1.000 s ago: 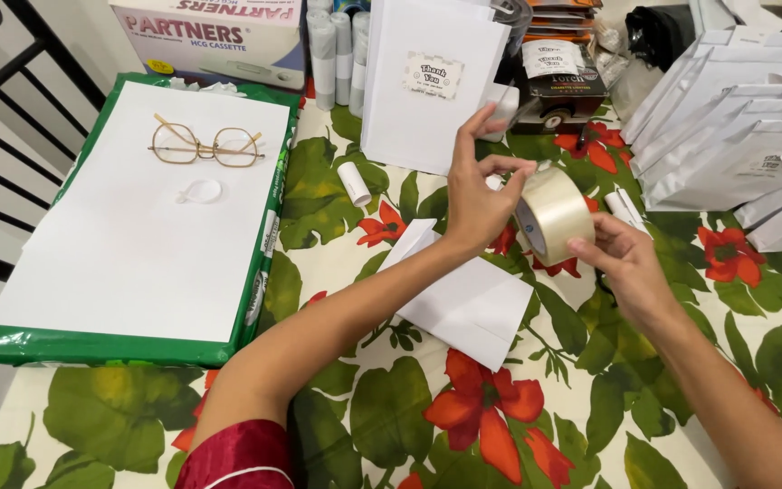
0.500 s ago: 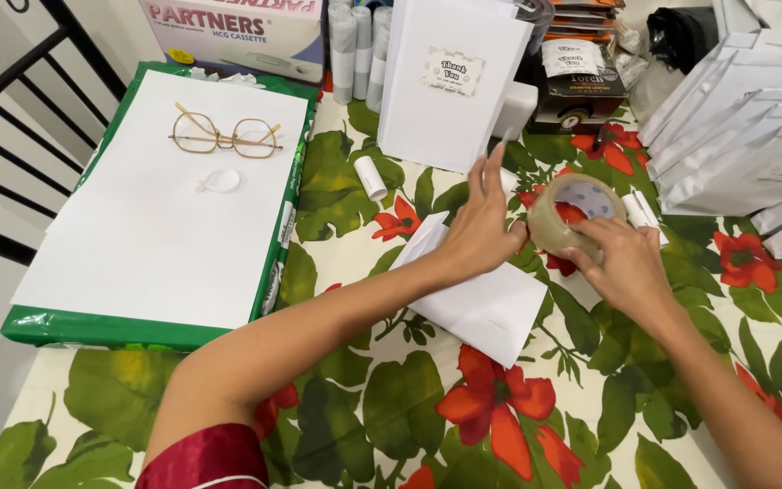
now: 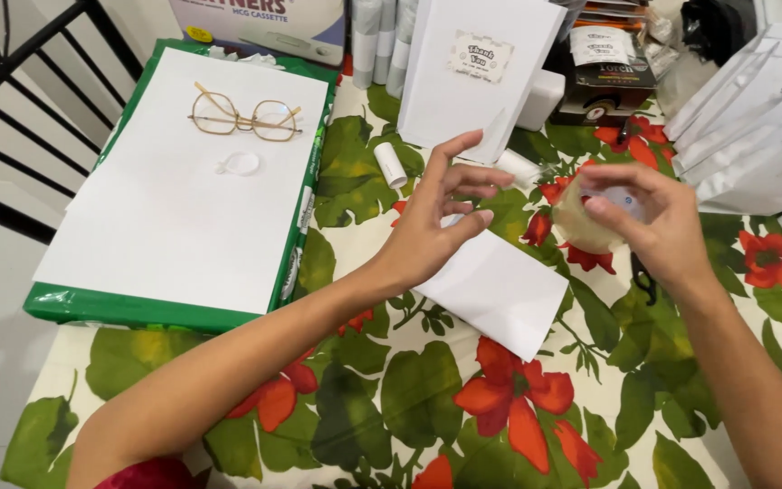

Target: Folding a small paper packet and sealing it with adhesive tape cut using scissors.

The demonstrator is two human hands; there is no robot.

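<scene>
hands and tape roll above a floral tablecloth [image 3: 463, 417]
left hand [image 3: 432, 222] lifted, fingers spread, grasping nothing, over a white envelope [image 3: 500, 290]; to its right, right hand [image 3: 662, 226] grips the clear tape roll [image 3: 586, 217], apart from the left.

Left hand [image 3: 427, 226] raised, fingers [image 3: 463, 177] spread; right hand [image 3: 658, 226] seemingly curled shut.

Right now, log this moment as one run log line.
right hand: holds tape roll | left hand: open, above white envelope | glasses: on paper stack
</scene>
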